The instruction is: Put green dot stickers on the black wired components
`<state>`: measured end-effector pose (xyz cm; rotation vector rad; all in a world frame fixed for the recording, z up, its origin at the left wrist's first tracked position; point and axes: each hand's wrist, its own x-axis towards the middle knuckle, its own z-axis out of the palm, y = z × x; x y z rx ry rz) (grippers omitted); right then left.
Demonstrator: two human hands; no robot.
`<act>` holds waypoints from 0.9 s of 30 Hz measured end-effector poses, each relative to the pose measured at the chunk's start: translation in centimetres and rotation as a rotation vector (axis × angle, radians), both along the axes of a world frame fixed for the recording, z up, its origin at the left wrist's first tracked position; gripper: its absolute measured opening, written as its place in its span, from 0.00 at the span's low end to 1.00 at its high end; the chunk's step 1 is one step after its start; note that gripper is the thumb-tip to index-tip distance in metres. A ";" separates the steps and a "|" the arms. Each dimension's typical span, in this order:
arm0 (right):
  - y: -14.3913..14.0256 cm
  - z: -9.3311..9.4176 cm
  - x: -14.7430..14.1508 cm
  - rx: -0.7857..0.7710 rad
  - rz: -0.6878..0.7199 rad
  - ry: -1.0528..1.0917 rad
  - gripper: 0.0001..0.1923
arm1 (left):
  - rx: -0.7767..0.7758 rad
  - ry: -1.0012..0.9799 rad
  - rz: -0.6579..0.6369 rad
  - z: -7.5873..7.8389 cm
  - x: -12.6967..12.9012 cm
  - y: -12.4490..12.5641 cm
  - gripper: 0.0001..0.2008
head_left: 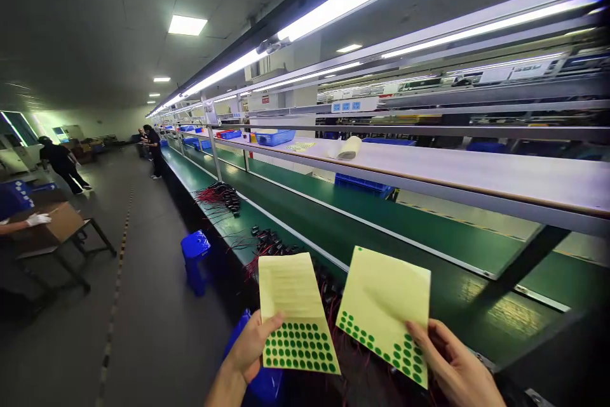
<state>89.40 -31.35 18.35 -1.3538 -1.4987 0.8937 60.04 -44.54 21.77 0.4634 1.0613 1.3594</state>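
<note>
My left hand (248, 348) grips a pale yellow sticker sheet (294, 305) by its lower left edge; green round dots fill its lower third. My right hand (452, 366) pinches a second yellow sticker sheet (385, 302) at its lower right corner; green dots run only along its bottom edge. Both sheets are held up side by side, apart, above bundles of red and black wired parts (281, 248) on the green bench (267, 220).
A long green conveyor belt (381, 213) runs away to the left under a white shelf (457, 169) with a paper roll (347, 148) and blue bins (275, 136). Blue stools (195, 248) stand in the aisle. People stand far left; a gloved hand (38, 219) rests on a cardboard box.
</note>
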 end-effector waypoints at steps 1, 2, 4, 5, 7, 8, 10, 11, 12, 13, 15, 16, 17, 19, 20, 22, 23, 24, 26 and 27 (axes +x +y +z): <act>-0.1 0.1 -1.0 -0.043 0.051 0.023 0.23 | -0.005 0.008 0.010 -0.1 -0.6 -0.3 0.29; -0.3 0.2 -2.0 -0.086 0.095 0.060 0.23 | -0.013 0.018 0.026 -0.3 -1.2 -0.6 0.30; -0.8 0.8 -3.6 -0.141 0.158 0.143 0.23 | -0.033 0.042 0.078 -1.0 -2.3 -1.1 0.31; -1.0 1.2 -4.2 -0.154 0.182 0.180 0.23 | -0.043 0.057 0.108 -1.5 -2.9 -1.3 0.32; -1.5 1.7 -5.3 -0.189 0.265 0.231 0.22 | -0.051 0.091 0.151 -2.3 -4.0 -1.6 0.33; -1.8 1.9 -5.8 -0.211 0.313 0.245 0.22 | -0.051 0.103 0.156 -2.6 -4.4 -1.7 0.33; -2.5 1.9 -7.0 -0.245 0.395 0.267 0.23 | -0.050 0.114 0.130 -2.8 -4.5 -1.6 0.33; -2.8 1.7 -7.7 -0.248 0.420 0.268 0.24 | -0.051 0.112 0.106 -2.7 -4.2 -1.5 0.32; -3.3 1.4 -8.5 -0.242 0.430 0.262 0.24 | -0.052 0.106 0.082 -2.6 -3.9 -1.2 0.31; -3.7 1.0 -9.3 -0.227 0.427 0.252 0.24 | -0.053 0.096 0.062 -2.4 -3.4 -1.0 0.30; -4.4 0.2 -10.8 -0.204 0.414 0.229 0.24 | -0.009 0.106 0.014 -2.1 -2.5 -0.6 0.30; -4.7 -0.2 -11.3 -0.197 0.403 0.221 0.24 | 0.028 0.124 -0.012 -2.0 -2.1 -0.4 0.30; -4.9 -0.5 -11.8 -0.193 0.392 0.216 0.23 | 0.066 0.145 -0.036 -2.0 -1.9 -0.3 0.31; -5.2 -1.1 -12.2 -0.197 0.375 0.221 0.23 | 0.120 0.180 -0.076 -2.0 -1.8 -0.3 0.31; -5.3 -1.3 -12.4 -0.204 0.373 0.230 0.23 | 0.128 0.186 -0.086 -2.1 -1.9 -0.3 0.30; -5.4 -1.6 -12.4 -0.224 0.376 0.257 0.23 | 0.125 0.181 -0.091 -2.3 -2.1 -0.3 0.30; -5.6 -1.7 -12.5 -0.238 0.382 0.274 0.23 | 0.128 0.183 -0.094 -2.4 -2.2 -0.2 0.30; -5.8 -1.8 -12.4 -0.253 0.393 0.290 0.23 | 0.132 0.189 -0.096 -2.6 -2.4 -0.2 0.29; -6.2 -1.8 -12.3 -0.293 0.425 0.328 0.23 | 0.142 0.214 -0.100 -2.9 -2.7 0.0 0.29; -6.4 -1.7 -12.2 -0.322 0.437 0.359 0.23 | 0.150 0.236 -0.101 -3.1 -3.0 0.1 0.28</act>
